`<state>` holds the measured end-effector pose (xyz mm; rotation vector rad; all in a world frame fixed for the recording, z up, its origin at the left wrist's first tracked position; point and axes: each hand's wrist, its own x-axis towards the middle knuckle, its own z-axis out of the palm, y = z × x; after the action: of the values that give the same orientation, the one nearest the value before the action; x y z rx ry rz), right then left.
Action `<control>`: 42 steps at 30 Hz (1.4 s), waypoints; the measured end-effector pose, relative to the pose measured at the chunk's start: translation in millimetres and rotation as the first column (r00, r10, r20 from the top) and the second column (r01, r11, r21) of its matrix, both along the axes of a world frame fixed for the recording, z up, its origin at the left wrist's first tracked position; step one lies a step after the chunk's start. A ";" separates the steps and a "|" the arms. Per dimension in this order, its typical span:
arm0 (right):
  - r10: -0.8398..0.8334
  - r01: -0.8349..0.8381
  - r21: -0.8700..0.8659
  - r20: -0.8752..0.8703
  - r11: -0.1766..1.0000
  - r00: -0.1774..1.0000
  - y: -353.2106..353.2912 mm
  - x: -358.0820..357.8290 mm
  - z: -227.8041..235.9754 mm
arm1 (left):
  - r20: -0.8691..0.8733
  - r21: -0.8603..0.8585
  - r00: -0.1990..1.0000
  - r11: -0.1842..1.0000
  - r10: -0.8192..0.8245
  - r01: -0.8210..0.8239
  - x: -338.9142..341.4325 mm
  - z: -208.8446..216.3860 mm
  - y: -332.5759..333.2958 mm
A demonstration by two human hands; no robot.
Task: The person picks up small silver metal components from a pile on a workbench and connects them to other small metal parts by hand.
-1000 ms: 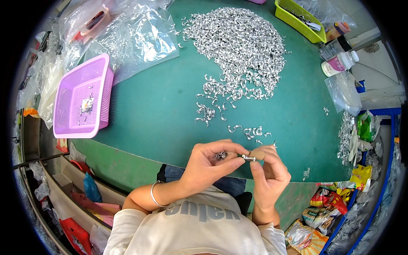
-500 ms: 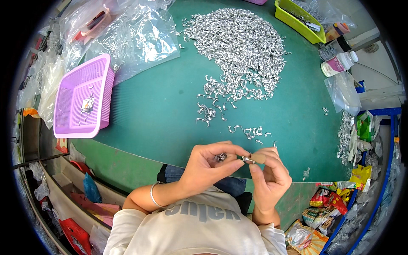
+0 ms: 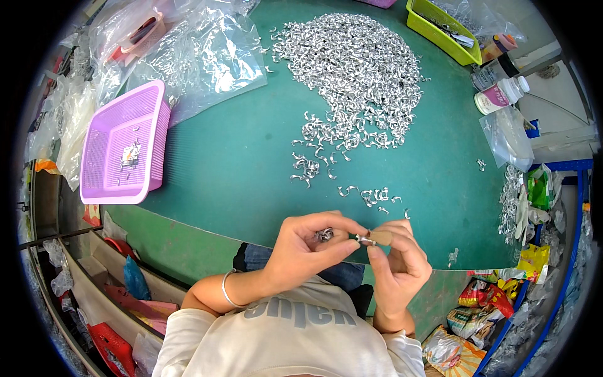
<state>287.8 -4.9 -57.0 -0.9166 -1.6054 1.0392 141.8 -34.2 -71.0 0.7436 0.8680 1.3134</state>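
My left hand (image 3: pixel 301 248) is closed, a small silver metal part (image 3: pixel 363 240) pinched at its fingertips. More silver pieces (image 3: pixel 324 235) rest in its curled fingers. Just to its right, my right hand (image 3: pixel 402 267) is closed around a flat, tan, rounded piece (image 3: pixel 382 237) whose kind I cannot make out; its thumb and fingers meet the held metal part. Beyond both hands, several loose curved metal parts (image 3: pixel 374 196) lie on the green tabletop (image 3: pixel 232 169). A large heap of similar curved parts (image 3: pixel 358 75) spreads farther back.
A purple basket (image 3: pixel 94 147) with a few pieces inside stands at the left, near clear plastic bags (image 3: pixel 220 63). At the back right are a green tray (image 3: pixel 440 28) and a white bottle (image 3: pixel 501 95). More metal parts (image 3: pixel 510 204) lie along the right edge.
The metal part and my fingertips have shifted very slightly to the left. Both hands keep their grip; the heap and basket stay put.
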 end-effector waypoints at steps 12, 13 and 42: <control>0.076 -0.138 -0.257 -0.237 0.957 0.969 -5.8 0.0 -1.5 | -0.215 0.154 0.974 0.988 0.065 -0.032 -5.1 10.2 -6.3; 0.075 -0.138 -0.262 -0.236 0.955 0.969 -6.1 -0.2 -1.5 | -0.212 0.154 0.975 0.987 0.066 -0.033 -5.2 9.9 -6.4; -0.050 0.043 0.091 0.074 0.995 0.996 -6.1 -3.7 3.3 | 0.177 -0.140 0.980 0.984 -0.087 0.112 -5.6 4.6 -5.7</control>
<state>284.0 -11.0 -53.7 -0.9390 -1.6722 0.9029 136.1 -39.9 -66.4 0.5423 0.7721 1.1902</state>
